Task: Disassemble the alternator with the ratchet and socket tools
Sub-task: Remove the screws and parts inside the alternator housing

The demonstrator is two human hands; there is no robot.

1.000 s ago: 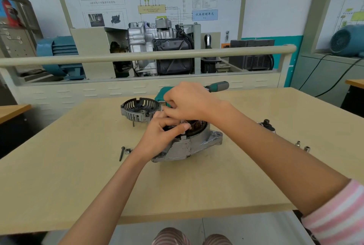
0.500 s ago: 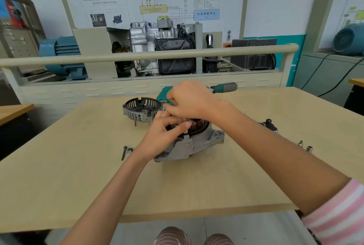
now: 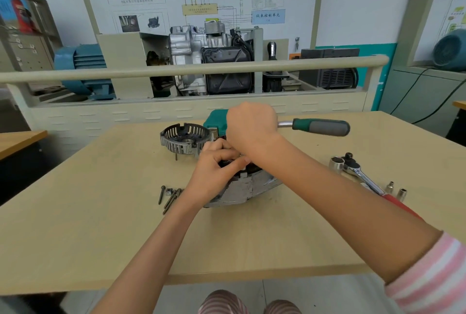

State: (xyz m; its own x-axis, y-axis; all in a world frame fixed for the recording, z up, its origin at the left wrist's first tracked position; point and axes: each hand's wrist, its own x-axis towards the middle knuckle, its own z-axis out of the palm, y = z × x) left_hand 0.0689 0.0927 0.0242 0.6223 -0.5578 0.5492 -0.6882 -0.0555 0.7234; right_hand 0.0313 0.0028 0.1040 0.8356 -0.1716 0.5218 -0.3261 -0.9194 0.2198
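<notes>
Alternator body [image 3: 242,188] sits at frame centre on the table [image 3: 100,238], partly hidden by both hands; left hand [image 3: 214,170] has fingers curled, pinching at something on the top of the housing, what exactly I cannot tell; right hand [image 3: 251,129] is bunched over the same spot, fingers hidden behind its back, so whether it holds a tool I cannot tell. Judged well along: the slotted end cover [image 3: 185,138] is already off and lies just left of centre, with long bolts [image 3: 169,197] loose on the table left of the body; the housing halves and the dark inner windings look still to be parted. A ratchet [image 3: 358,175] with socket rests at right, two small sockets [image 3: 396,188] near it; a green-handled tool [image 3: 320,126] lies behind the right hand, beside a green case [image 3: 214,120]. Writing: a blue wall label [image 3: 268,16] at upper centre carries Chinese characters; other poster text too small to read; no brands legible.
</notes>
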